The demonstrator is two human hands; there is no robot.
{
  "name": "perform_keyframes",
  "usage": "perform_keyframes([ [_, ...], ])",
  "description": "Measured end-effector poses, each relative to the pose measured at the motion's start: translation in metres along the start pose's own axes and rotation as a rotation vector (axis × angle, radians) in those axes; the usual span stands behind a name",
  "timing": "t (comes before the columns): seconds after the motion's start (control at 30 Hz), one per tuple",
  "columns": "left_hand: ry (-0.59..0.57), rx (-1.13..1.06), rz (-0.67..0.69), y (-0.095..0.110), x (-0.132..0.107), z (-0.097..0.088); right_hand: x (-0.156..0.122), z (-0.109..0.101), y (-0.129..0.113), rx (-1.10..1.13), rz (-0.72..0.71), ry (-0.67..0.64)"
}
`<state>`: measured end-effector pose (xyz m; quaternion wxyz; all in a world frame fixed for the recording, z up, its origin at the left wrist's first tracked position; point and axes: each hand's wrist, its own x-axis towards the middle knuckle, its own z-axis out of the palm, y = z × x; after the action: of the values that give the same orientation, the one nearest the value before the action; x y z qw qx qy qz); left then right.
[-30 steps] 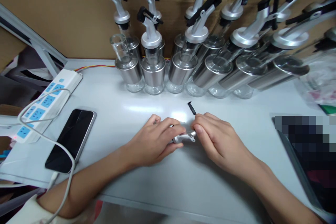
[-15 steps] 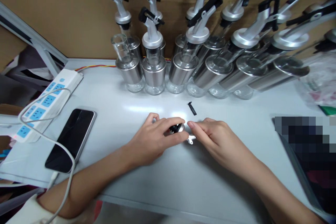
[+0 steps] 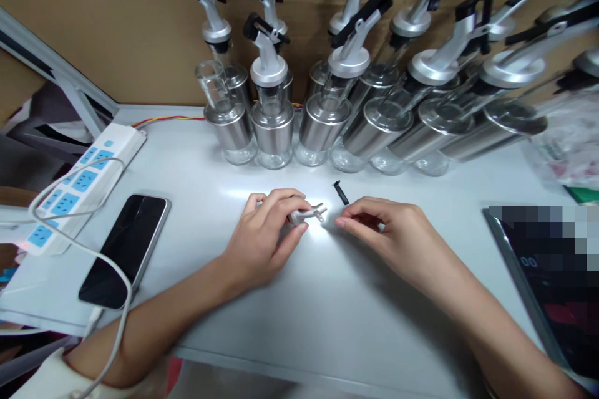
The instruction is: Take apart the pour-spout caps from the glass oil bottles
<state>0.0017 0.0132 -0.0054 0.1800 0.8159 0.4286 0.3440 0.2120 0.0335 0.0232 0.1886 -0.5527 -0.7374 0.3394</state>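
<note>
Head view: your left hand (image 3: 264, 234) has the silver pourer spout (image 3: 307, 214) gripped at its base between thumb and fingers, narrow end with the small lug pointing right, toward your other hand. Spout sits mid-table, over the pale tabletop (image 3: 304, 318), in front of the bottles. Your right hand (image 3: 390, 227) is just beside the spout, apart from it, fingers curled in with the thumb tip close to the index; can't tell whether anything small is pinched there. Black lever (image 3: 342, 193) lies loose on the tabletop, just beyond your right fingertips. Behind: steel-sleeved glass dispenser bottles (image 3: 274, 131) in rows, most topped with silver spouts and black levers; the leftmost front bottle (image 3: 230, 131) has a bare glass neck. On your left, smartphone (image 3: 124, 249) lies screen up, dark, white cable (image 3: 128, 293) running across its lower end, power strip (image 3: 87, 184) next to it. On your right, a dark-screened tablet (image 3: 552, 299), partly pixelated, with a clear plastic bag (image 3: 568, 137) farther back.
</note>
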Motion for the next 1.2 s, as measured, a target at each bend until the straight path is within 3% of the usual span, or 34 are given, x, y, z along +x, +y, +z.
perform_keyframes([
  [0.43, 0.012, -0.059, -0.022, -0.001, -0.001, 0.001, 0.0, 0.003, 0.012, -0.281, 0.044, 0.063],
  [0.57, 0.015, -0.066, -0.024, -0.001, -0.001, 0.0, 0.0, 0.004, 0.014, -0.394, 0.052, -0.019],
  [0.7, 0.022, -0.078, -0.026, -0.001, -0.001, 0.0, -0.001, 0.004, 0.017, -0.338, 0.021, -0.058],
  [1.0, 0.031, -0.093, -0.014, 0.0, 0.0, 0.0, 0.002, 0.002, 0.024, -0.219, -0.083, 0.004],
  [1.2, 0.032, -0.099, -0.01, -0.001, 0.0, 0.0, -0.001, 0.002, 0.025, -0.232, 0.018, -0.064],
])
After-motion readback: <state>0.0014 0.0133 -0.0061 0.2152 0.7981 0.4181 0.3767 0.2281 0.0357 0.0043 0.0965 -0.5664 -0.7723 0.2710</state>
